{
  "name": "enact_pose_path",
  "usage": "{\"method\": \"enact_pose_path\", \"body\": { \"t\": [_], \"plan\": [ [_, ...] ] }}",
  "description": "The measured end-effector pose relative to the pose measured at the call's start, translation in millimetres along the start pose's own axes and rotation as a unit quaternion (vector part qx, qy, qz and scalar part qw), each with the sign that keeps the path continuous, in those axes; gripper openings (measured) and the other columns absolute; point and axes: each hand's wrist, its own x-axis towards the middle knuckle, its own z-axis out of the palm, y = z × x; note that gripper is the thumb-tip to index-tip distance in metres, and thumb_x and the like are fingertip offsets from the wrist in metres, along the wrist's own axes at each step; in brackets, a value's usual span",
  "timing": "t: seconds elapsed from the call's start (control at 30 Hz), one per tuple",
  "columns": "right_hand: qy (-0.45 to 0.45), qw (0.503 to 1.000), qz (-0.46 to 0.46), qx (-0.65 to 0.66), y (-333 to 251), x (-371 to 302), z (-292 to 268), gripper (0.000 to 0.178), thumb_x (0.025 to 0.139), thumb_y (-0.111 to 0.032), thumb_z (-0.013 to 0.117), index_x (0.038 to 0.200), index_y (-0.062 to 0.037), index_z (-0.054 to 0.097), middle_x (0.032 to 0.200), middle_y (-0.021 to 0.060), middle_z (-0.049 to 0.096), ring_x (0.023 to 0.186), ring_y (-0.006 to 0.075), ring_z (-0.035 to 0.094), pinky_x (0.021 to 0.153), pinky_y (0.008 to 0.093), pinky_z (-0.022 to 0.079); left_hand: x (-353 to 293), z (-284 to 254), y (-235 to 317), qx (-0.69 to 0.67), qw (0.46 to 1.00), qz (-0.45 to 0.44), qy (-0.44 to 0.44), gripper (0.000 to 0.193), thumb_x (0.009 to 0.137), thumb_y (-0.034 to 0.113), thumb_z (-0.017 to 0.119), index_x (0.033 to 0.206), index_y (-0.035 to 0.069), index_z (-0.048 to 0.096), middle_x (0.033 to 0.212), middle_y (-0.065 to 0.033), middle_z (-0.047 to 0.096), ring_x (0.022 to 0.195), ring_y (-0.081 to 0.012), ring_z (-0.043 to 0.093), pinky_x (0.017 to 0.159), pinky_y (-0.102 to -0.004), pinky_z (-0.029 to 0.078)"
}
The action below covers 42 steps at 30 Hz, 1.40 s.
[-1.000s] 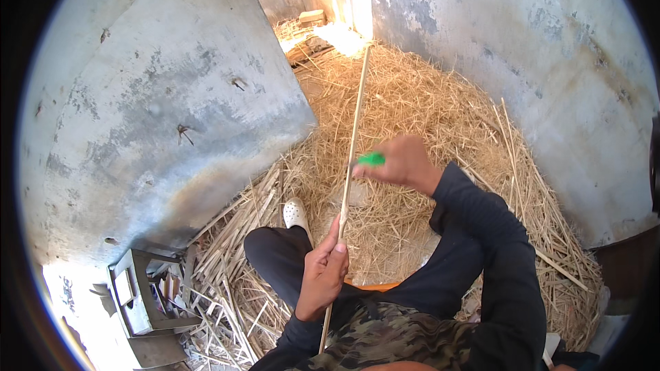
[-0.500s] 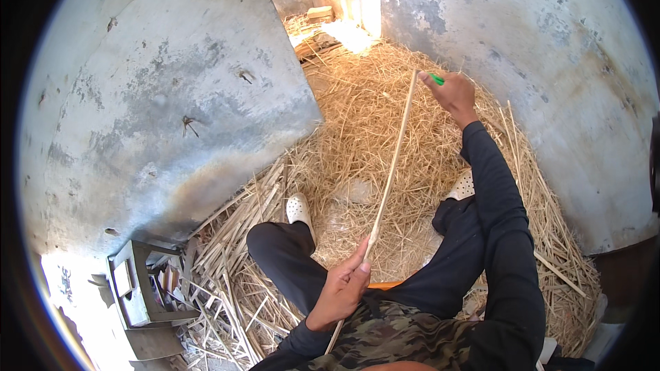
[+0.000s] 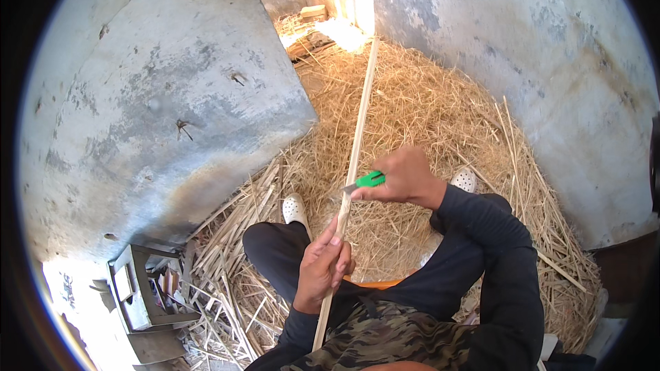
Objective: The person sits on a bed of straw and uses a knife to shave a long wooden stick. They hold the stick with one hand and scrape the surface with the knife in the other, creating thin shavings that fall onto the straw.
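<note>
A long pale strip, apparently split bamboo (image 3: 359, 124), slants from my lap up toward the far end of the room. My left hand (image 3: 323, 266) is closed round its lower part, in front of my waist. In my right hand (image 3: 407, 177) is a green-handled utility knife (image 3: 369, 180). Its blade lies at the strip, a short way above my left hand's fingers. The blade's exact contact with the strip is too small to make out.
Curly shavings (image 3: 412, 110) cover the floor ahead of me. Loose strips (image 3: 230, 254) lie in heaps at left and right. A small stand (image 3: 141, 285) holding odds and ends is at lower left. Worn grey walls (image 3: 172, 89) close in both sides. My white shoes (image 3: 294, 210) rest among the shavings.
My right hand has come down and left with the knife, from the strip's far end to near my left hand. The strip now stands more upright, its upper end farther left.
</note>
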Motion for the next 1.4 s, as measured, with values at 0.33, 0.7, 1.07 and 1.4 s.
{"method": "enact_pose_path", "body": {
  "t": [0.33,0.7,1.07,1.4],
  "plan": [
    [0.02,1.0,0.018,-0.01,15,8,17,0.08,0.073,-0.088,0.045,0.046,-0.0132,0.055,0.036,-0.0025,0.036,0.032,0.0127,0.038,0.033,0.0299,0.03,-5,3,-3,0.143,0.987,0.056,0.04,0.053,0.101,0.014,0.045,0.15,0.002,0.028,0.064,0.0035,0.039,0.052,-0.0039,0.033,0.049,-0.0196,0.03],
    [0.028,1.0,-0.004,0.012,6,15,12,0.075,0.07,-0.083,0.058,0.046,-0.0115,0.053,0.038,0.004,0.043,0.033,0.0188,0.047,0.036,0.0337,0.036,-7,6,3,0.289,0.952,0.085,0.051,0.052,0.102,0.014,0.045,0.15,0.003,0.029,0.068,0.0067,0.037,0.058,-0.0021,0.033,0.051,-0.0187,0.028],
    [0.014,0.998,0.053,-0.039,32,26,9,0.074,0.072,-0.082,0.057,0.046,-0.0128,0.055,0.039,0.0005,0.045,0.032,0.0148,0.045,0.035,0.0294,0.033,-10,13,8,0.396,0.911,0.091,0.063,0.051,0.101,0.011,0.046,0.15,0.006,0.031,0.072,0.0063,0.039,0.063,-0.0028,0.034,0.056,-0.0186,0.031],
    [0.06,0.991,0.085,-0.085,74,33,17,0.075,0.079,-0.084,0.044,0.043,-0.0177,0.045,0.038,-0.0052,0.03,0.033,0.0085,0.028,0.033,0.0281,0.02,-18,14,7,0.386,0.919,0.074,0.041,0.051,0.101,0.01,0.045,0.15,0.006,0.03,0.071,0.0048,0.04,0.063,-0.0032,0.035,0.057,-0.0189,0.033]
  ]
}}
